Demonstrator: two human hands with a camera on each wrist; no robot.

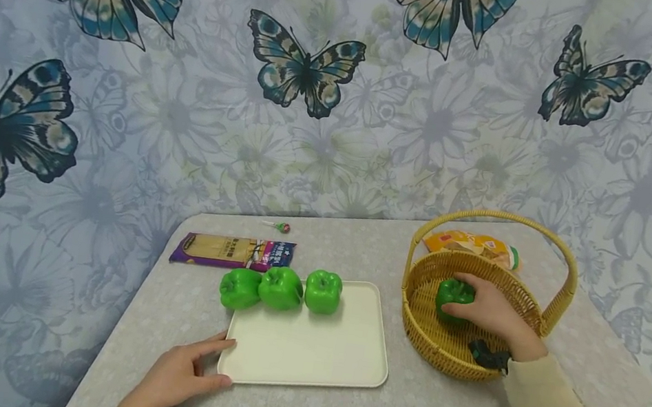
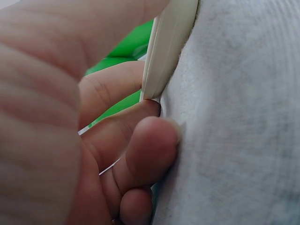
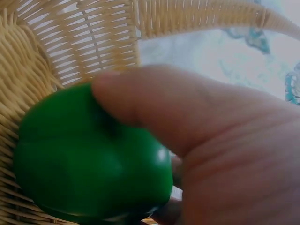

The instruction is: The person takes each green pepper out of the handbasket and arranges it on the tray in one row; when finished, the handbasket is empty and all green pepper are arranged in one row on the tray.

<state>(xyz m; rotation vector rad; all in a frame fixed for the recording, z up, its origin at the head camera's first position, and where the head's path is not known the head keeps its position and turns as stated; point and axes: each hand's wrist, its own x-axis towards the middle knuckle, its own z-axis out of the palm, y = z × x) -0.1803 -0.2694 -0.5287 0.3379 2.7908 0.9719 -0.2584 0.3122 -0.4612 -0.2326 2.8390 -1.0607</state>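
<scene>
In the head view, my right hand [image 1: 493, 312] reaches into a yellow wicker basket [image 1: 435, 359] and grips a green bell pepper [image 1: 452, 298]. The right wrist view shows the thumb across the upper side of this pepper [image 3: 89, 159], close to the woven wall; the other fingers are mostly hidden behind it. My left hand [image 1: 177, 374] holds the near left corner of a cream tray [image 1: 310, 361] between thumb and fingers. Its curled fingers [image 2: 150, 150] rest against the table beside the tray's rim [image 2: 168, 51]. Three green bell peppers [image 1: 281, 288] stand in a row along the tray's far side, the leftmost over its corner.
A purple and yellow flat packet [image 1: 231, 252] lies behind the peppers, with a small lollipop [image 1: 281, 227] farther back. Behind the basket is an orange bag [image 1: 473, 244]. The basket's tall handle [image 1: 499, 216] arches over it. A butterfly-patterned wall covering [image 1: 371, 147] borders the table.
</scene>
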